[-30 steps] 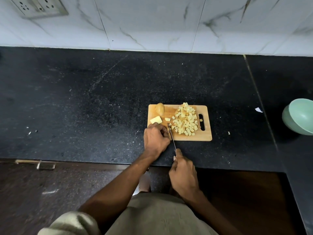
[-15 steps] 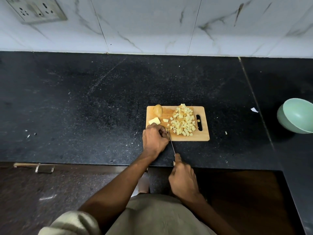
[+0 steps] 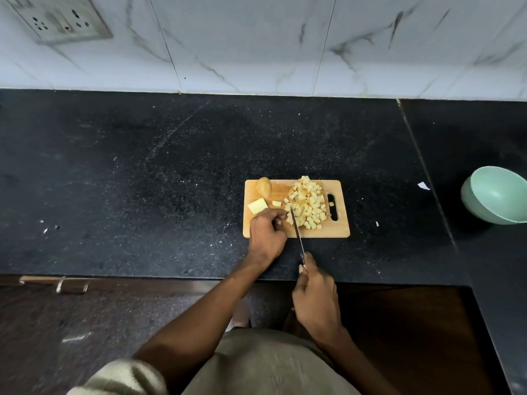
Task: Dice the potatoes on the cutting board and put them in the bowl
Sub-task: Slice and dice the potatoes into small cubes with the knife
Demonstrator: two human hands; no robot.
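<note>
I am steadying a potato piece, hidden under my curled left hand [image 3: 266, 233], at the near-left of the cutting board [image 3: 336, 230]. My right hand [image 3: 316, 297] is grasping the knife [image 3: 296, 229], whose long axis is running near-to-far just right of those fingers. Diced potato [image 3: 308, 203] is piling on the board; the green bowl [image 3: 497, 195], far right on the surface [image 3: 142, 181], is holding nothing visible.
</note>
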